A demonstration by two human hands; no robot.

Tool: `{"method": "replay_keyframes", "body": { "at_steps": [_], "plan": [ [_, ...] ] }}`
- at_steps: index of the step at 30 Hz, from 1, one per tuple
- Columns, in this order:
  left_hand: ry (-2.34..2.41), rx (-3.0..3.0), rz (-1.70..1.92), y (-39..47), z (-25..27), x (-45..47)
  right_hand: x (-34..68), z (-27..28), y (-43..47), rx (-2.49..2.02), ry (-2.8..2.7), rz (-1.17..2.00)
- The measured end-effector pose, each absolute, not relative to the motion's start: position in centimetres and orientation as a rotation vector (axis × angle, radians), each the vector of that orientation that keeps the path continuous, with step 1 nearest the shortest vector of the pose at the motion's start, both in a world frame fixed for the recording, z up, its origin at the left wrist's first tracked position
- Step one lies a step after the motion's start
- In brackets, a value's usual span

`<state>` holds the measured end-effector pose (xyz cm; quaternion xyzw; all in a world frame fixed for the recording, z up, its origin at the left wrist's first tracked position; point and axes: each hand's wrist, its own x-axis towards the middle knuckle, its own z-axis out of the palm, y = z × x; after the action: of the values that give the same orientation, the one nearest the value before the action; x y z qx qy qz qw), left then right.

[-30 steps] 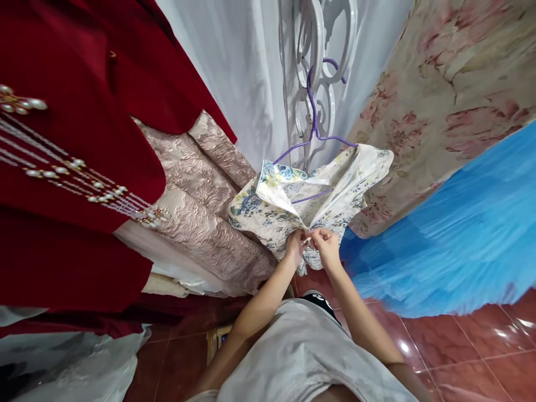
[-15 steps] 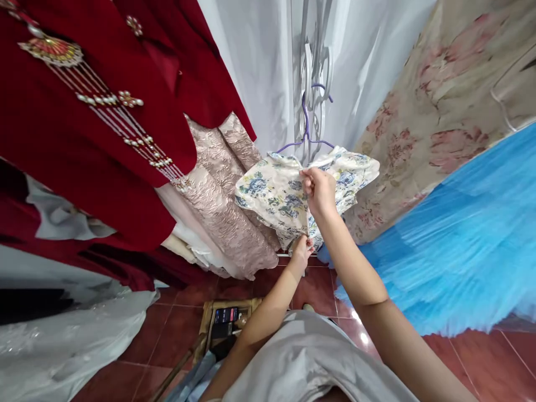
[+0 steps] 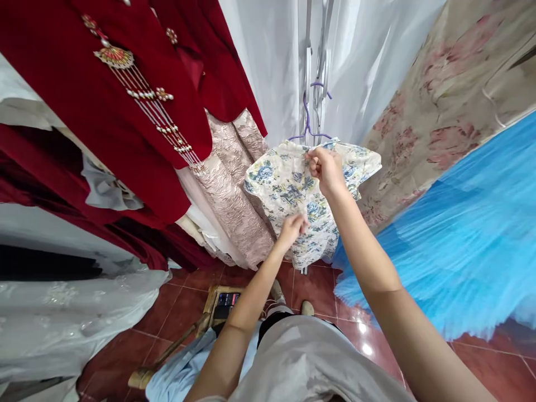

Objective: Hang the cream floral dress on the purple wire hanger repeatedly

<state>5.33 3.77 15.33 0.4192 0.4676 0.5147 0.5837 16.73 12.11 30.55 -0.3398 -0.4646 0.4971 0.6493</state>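
A small floral dress [image 3: 288,190] hangs on a purple hanger [image 3: 307,120] between a red gown [image 3: 104,111] and a blue tulle skirt [image 3: 452,234]. The right hand [image 3: 329,167] grips its neckline at the top; the left hand [image 3: 293,226] pinches the fabric lower down.

Probably a dress shop or tailor's room, w/ many garments hanging close: red beaded gown [image 3: 104,106] at 10 o'clock, pink brocade dress [image 3: 234,184] in centre, blue tulle skirt [image 3: 460,234] at 3 o'clock, floral dress on purple hanger [image 3: 307,120] at 12, red tile floor [image 3: 184,301].
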Motion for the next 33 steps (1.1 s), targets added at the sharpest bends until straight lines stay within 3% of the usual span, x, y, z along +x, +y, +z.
{"method": "replay_keyframes", "body": {
  "at_steps": [4, 8, 11, 18, 22, 26, 29, 33],
  "plan": [
    [1.08, 1.686, 1.637, 7.5, 26.1, 3.0, 16.6, 30.0, 11.5, -0.765, -1.081, 1.087],
    [1.159, 2.248, 1.371, 10.7, 33.3, 2.1, 16.4, 29.7, 11.4, -0.758, -1.114, 1.009],
    [1.183, 2.489, 1.201, 11.8, 34.9, 2.3, 16.1, 29.2, 11.7, -0.762, -1.146, 0.915],
    [1.16, 2.298, 1.481, 14.3, 36.4, -2.0, 14.9, 25.4, 11.5, -0.932, -1.241, 0.757],
    [1.163, 2.024, 1.575, 16.2, 34.5, -9.0, 14.0, 21.8, 9.6, -1.031, -1.298, 0.833],
    [1.061, 1.498, 1.809, 16.1, 28.5, -13.4, 12.9, 18.7, 7.6, -1.019, -1.349, 1.007],
    [1.006, 1.006, 1.995, 14.1, 23.4, -12.9, 12.6, 16.7, 6.9, -1.037, -1.328, 1.051],
    [0.992, 0.698, 1.914, 10.8, 18.0, -8.7, 13.7, 15.6, 6.3, -1.166, -1.238, 0.866]
  ]
}}
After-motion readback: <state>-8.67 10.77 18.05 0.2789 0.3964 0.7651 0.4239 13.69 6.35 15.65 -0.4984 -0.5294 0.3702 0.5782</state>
